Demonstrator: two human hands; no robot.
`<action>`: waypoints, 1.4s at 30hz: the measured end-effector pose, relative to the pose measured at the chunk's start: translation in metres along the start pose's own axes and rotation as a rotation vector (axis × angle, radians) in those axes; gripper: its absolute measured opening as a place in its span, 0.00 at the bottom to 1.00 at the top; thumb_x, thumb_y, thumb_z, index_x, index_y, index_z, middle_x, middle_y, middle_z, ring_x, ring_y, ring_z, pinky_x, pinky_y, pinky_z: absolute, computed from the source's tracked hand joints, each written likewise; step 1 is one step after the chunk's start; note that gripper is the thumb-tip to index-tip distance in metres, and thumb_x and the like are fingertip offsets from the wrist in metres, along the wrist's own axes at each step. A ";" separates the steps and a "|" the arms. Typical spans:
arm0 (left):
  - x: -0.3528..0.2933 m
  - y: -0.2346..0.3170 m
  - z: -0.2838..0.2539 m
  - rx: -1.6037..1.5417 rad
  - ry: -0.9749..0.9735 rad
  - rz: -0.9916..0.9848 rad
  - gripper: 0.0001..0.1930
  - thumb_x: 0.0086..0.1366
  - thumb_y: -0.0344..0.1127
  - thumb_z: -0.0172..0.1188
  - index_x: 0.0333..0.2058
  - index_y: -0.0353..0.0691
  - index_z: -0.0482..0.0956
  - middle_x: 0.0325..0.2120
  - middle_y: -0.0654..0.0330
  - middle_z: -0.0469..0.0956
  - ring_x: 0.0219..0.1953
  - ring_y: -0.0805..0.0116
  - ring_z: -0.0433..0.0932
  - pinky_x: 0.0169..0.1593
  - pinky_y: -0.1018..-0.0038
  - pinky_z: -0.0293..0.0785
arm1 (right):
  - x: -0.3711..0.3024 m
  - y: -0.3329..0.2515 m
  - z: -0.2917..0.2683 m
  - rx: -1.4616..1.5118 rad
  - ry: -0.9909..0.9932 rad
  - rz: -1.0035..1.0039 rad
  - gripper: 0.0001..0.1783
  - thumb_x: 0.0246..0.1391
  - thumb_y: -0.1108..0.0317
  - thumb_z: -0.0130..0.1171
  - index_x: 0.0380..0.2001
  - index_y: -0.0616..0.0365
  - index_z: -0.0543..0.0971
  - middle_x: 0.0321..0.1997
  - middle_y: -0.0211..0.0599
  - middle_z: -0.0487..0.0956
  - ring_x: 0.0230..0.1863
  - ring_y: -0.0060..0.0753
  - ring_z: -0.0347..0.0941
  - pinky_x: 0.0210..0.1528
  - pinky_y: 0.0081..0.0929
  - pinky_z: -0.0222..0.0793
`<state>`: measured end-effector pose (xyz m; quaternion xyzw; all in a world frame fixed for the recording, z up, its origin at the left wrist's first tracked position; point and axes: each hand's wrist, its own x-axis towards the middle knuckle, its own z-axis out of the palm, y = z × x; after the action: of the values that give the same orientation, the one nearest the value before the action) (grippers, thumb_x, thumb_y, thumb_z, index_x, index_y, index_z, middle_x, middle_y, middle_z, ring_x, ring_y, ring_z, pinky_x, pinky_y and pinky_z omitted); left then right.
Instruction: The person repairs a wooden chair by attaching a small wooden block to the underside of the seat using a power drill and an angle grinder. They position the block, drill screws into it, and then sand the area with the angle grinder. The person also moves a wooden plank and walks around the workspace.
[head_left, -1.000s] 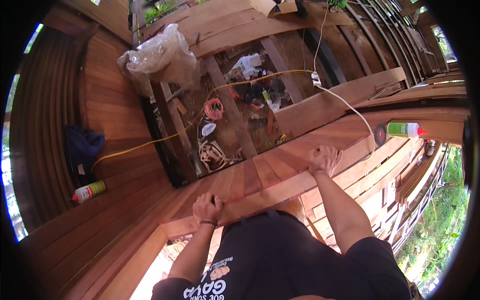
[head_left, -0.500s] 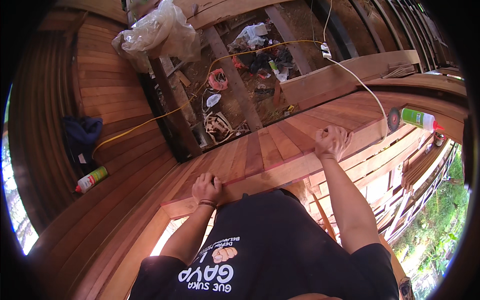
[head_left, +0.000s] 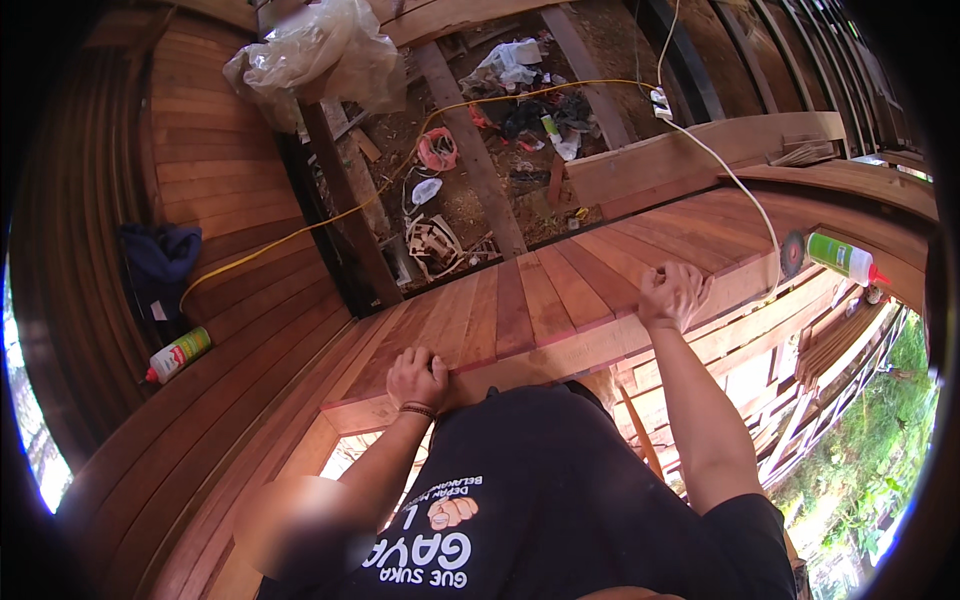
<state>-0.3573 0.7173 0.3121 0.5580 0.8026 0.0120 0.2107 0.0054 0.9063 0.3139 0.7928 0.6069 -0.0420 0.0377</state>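
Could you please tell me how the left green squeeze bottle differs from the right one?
The left bottle points its red tip lower left; the right bottle, rightward and slightly down. The left bottle lies near the dark blue cloth; the right bottle, beside the round disc. Both are green and white, with red tips.

Hands (head_left: 417,378) on plank ledge (head_left: 545,300); bottle (head_left: 181,355), cloth (head_left: 162,262) left; disc (head_left: 792,254), second bottle (head_left: 838,256) right; debris (head_left: 525,118) between beams (head_left: 470,150) beyond.

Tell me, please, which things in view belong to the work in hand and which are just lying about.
Apparently in use: left hand, right hand, wooden planks beneath both.

Apparently lying about: left-side bottle, right-side bottle, blue cloth, plastic sheet, yellow cord.
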 end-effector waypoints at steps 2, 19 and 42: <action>-0.001 0.000 -0.001 -0.006 0.001 -0.006 0.08 0.59 0.42 0.54 0.28 0.47 0.76 0.29 0.60 0.74 0.37 0.56 0.75 0.39 0.60 0.68 | -0.001 0.000 0.002 -0.001 0.037 -0.010 0.06 0.47 0.59 0.55 0.25 0.46 0.79 0.38 0.26 0.80 0.55 0.34 0.67 0.73 0.51 0.38; 0.002 0.001 -0.002 -0.009 -0.004 0.018 0.08 0.57 0.43 0.55 0.27 0.46 0.75 0.28 0.59 0.73 0.35 0.56 0.74 0.37 0.60 0.67 | 0.001 0.003 0.006 -0.008 0.023 -0.038 0.06 0.47 0.59 0.57 0.25 0.46 0.79 0.36 0.27 0.79 0.54 0.36 0.67 0.72 0.55 0.38; 0.005 -0.004 -0.006 -0.048 -0.011 0.018 0.07 0.55 0.42 0.57 0.26 0.47 0.75 0.27 0.60 0.72 0.35 0.58 0.74 0.38 0.62 0.67 | 0.001 0.013 0.019 -0.072 -0.045 -0.071 0.10 0.51 0.58 0.55 0.31 0.49 0.80 0.42 0.32 0.77 0.55 0.39 0.67 0.71 0.55 0.39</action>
<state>-0.3641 0.7219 0.3151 0.5600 0.7958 0.0302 0.2286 0.0175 0.9015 0.2951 0.7678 0.6346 -0.0394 0.0781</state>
